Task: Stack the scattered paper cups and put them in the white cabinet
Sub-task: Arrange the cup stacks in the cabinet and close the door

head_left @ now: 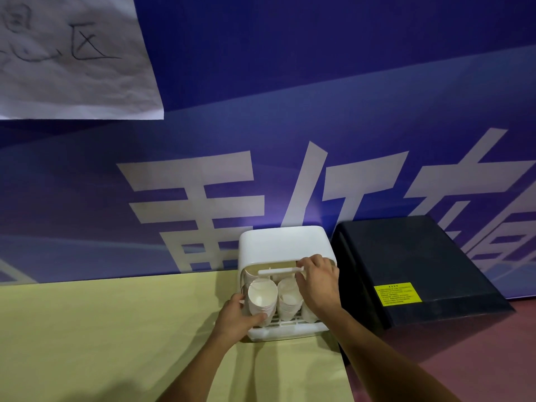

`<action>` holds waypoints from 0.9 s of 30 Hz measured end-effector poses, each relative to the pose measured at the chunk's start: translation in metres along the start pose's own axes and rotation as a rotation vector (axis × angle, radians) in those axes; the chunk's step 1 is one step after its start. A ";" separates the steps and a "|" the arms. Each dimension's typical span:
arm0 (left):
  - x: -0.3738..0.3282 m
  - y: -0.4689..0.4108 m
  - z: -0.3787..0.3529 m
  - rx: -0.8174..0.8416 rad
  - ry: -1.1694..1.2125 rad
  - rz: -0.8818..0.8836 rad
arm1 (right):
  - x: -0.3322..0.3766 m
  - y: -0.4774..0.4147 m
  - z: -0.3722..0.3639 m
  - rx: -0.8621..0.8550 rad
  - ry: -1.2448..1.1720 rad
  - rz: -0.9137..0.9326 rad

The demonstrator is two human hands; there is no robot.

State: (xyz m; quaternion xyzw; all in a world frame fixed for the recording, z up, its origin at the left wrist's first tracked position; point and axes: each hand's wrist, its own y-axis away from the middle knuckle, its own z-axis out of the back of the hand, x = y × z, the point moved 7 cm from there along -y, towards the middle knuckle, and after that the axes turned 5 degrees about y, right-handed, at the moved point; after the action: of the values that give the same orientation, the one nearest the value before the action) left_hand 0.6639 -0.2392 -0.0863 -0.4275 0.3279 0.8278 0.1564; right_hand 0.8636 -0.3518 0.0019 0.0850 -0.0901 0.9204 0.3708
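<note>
The white cabinet stands at the far edge of the yellow-green table, against the blue wall. Its front door is lifted partway, and my right hand grips the door's white bar handle. Inside, on the rack, stand stacks of white paper cups. My left hand holds the left stack low on its side, with the thumb curled across the front. A second stack stands to its right, and another stack is mostly hidden behind my right wrist.
A black box with a yellow label sits directly right of the cabinet on a reddish surface. A white paper sheet with handwriting hangs on the wall at the upper left.
</note>
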 end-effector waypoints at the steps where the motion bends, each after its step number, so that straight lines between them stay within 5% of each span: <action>1: 0.001 0.002 0.001 0.004 -0.013 -0.002 | 0.000 0.002 0.001 0.003 -0.001 0.001; 7: 0.002 0.016 -0.002 0.024 -0.009 -0.019 | -0.001 0.016 0.004 0.018 -0.005 -0.004; 17: -0.009 0.024 -0.035 0.284 0.002 -0.100 | 0.006 0.025 0.008 0.032 -0.004 -0.001; 27: -0.008 0.023 -0.033 0.297 -0.054 -0.121 | 0.002 0.029 0.002 0.066 0.001 -0.006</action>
State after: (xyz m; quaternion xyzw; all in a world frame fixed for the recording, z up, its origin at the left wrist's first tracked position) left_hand 0.6760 -0.2785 -0.0843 -0.3964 0.4158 0.7705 0.2763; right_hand 0.8427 -0.3715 0.0015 0.0970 -0.0594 0.9218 0.3706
